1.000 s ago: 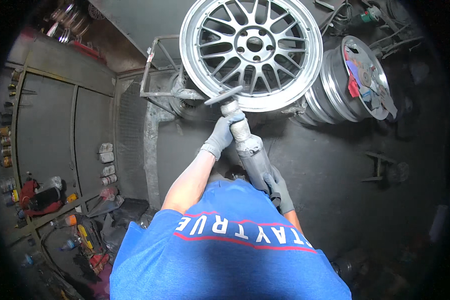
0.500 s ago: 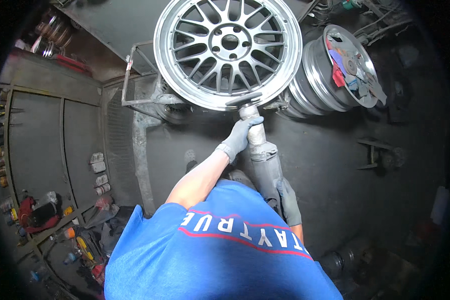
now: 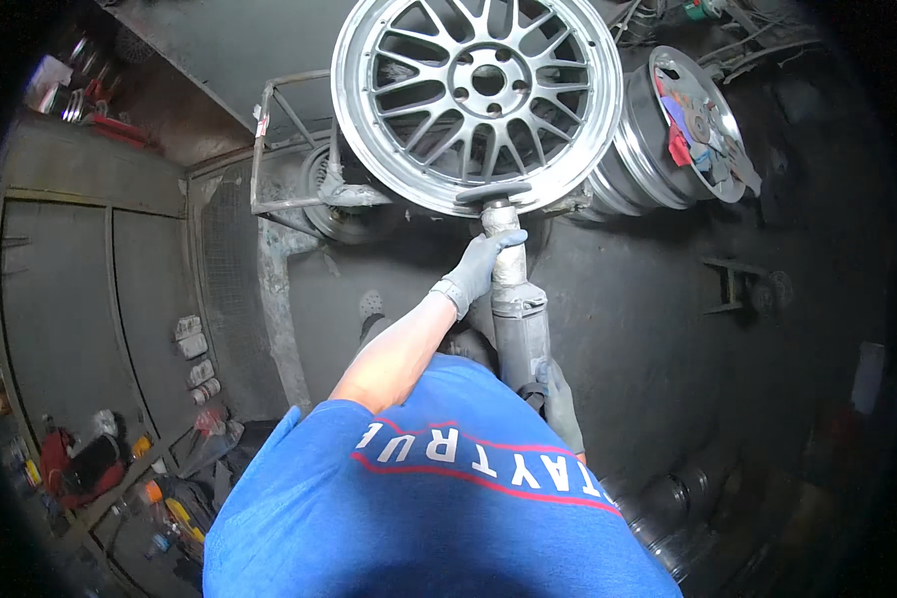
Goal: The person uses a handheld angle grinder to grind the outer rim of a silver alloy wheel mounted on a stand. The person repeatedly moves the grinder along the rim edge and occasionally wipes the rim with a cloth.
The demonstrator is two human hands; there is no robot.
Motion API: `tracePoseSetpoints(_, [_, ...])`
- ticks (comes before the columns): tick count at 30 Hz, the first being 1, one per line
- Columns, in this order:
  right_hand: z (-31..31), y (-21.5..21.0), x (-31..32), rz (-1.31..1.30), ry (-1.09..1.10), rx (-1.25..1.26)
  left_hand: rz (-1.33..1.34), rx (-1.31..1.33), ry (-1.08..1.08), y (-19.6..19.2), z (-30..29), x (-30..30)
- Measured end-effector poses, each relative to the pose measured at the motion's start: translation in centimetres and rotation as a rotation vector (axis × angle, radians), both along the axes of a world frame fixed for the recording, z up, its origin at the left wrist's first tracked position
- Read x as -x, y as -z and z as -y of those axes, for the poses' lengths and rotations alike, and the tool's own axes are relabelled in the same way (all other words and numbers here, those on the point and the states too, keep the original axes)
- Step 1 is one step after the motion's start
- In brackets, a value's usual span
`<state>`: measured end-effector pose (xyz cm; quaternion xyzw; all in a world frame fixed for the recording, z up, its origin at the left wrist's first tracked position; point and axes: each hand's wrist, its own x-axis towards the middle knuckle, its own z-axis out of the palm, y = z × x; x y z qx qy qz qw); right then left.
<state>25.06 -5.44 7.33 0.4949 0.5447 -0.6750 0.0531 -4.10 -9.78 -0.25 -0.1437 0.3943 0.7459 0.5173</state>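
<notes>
A large silver multi-spoke wheel rim (image 3: 490,59) is at the top centre, propped against a metal frame. Below it I hold a grey angle grinder (image 3: 521,334), its long body pointing away from me. My gloved left hand (image 3: 474,269) is closed around the pale, wrapped neck behind the head. At the rear of the body, my gloved right hand (image 3: 562,407) grips the handle end, its fingers partly hidden. The dark flat disc (image 3: 493,192) lies over the near lip of the wheel; whether it touches the metal I cannot tell.
A tubular metal stand (image 3: 257,159) is left of the wheel, with another wheel (image 3: 334,214) behind it. To the right, a shiny wheel (image 3: 658,149) lies on its side, holding coloured cloths and sanding discs. Bags and bottles fill the lower left. A small stand (image 3: 733,284) is on the right.
The disc has shifted left along the wheel's near lip and sits more level. The whole view has turned slightly, so the wheel appears further right. Both hands keep their hold on the grinder.
</notes>
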Motion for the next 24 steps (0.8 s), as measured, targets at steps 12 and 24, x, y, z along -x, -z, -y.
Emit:
tracePoseSetpoints(12, [13.4, -2.6, 7.2, -0.040, 0.199, 0.239, -0.140, 0.089, 0.122, -1.8, 9.1, 6.2])
tracePoseSetpoints(24, [7.6, -1.3, 3.5, -0.140, 0.140, 0.113, -0.015, -0.017, 0.076, 1.6, 4.9, 2.7])
